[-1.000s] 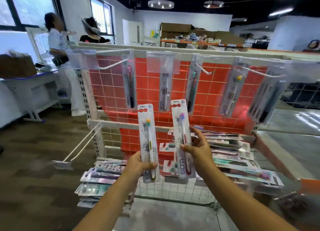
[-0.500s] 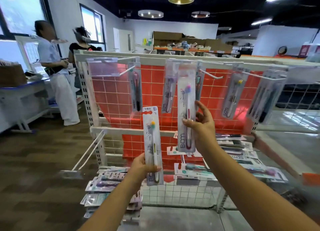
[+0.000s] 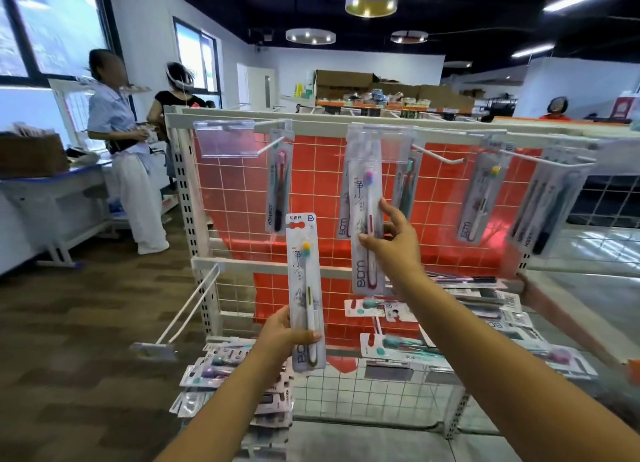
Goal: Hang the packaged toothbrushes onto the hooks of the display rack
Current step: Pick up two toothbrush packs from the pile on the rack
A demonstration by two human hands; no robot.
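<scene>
Right hand [image 3: 391, 243] is raised at the display rack [image 3: 242, 129]; its fingers [image 3: 389, 209] and thumb are pinched on the mid-body of a packaged toothbrush with a pink-purple head [image 3: 367, 226]. The pack is held upright, long axis vertical, its top hidden behind the clear label holder [image 3: 381, 143] at the tip of the centre hook; whether the hang hole is threaded cannot be told. Left hand [image 3: 282, 337] is lower and farther from the hooks, fingers clamped on the foot of a second upright pack, orange-green head [image 3: 306, 288]. The hook is judged to lie directly above the right hand's grip.
</scene>
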